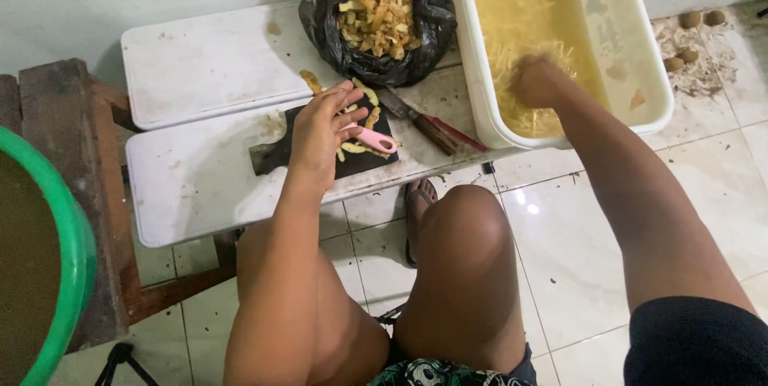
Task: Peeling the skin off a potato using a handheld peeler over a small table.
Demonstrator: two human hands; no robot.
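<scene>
My left hand [318,132] rests flat with fingers spread on a small black cutting board [352,160], touching a pink-handled peeler [370,138] that lies among yellow peel scraps [354,148]. My right hand [538,82] reaches into a white plastic tub [656,74] of cloudy water and yellowish potato strips [520,26]; its fingers are partly under the water, so what they grip is hidden. A knife with a dark and red handle [432,126] lies on the white bench just right of the board.
A black plastic bag [376,14] full of peels sits behind the board on the white bench [200,178]. A green basin [68,258] stands on a wooden stool at left. Small potatoes [692,22] and dirt lie on the tiled floor at the far right. My knees are below the bench.
</scene>
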